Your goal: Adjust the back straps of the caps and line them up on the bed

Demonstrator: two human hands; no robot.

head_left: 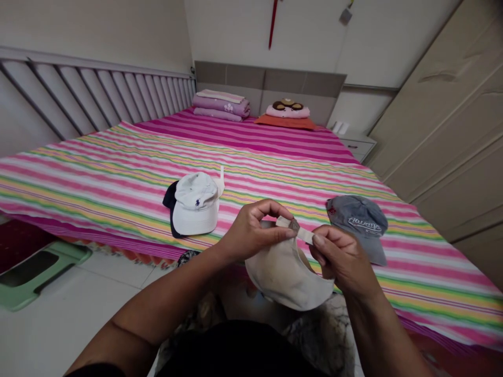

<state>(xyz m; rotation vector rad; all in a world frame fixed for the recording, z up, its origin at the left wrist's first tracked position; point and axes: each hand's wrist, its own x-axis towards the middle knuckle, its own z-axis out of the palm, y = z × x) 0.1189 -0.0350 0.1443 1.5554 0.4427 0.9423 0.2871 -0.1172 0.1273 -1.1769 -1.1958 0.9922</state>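
The light, soft beige cloth cap (286, 280) would sag if held loosely; its narrow fabric back strap (295, 231) offered the surest hold. The left hand (255, 233) and right hand (341, 259), slightly apart, each pinched that strap above a pink-striped bedspread (98, 178).

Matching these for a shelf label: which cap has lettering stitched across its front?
The grey cap, lying on the right: it has white script across it, while the white cap has only a small dark logo and the held beige cap shows none.
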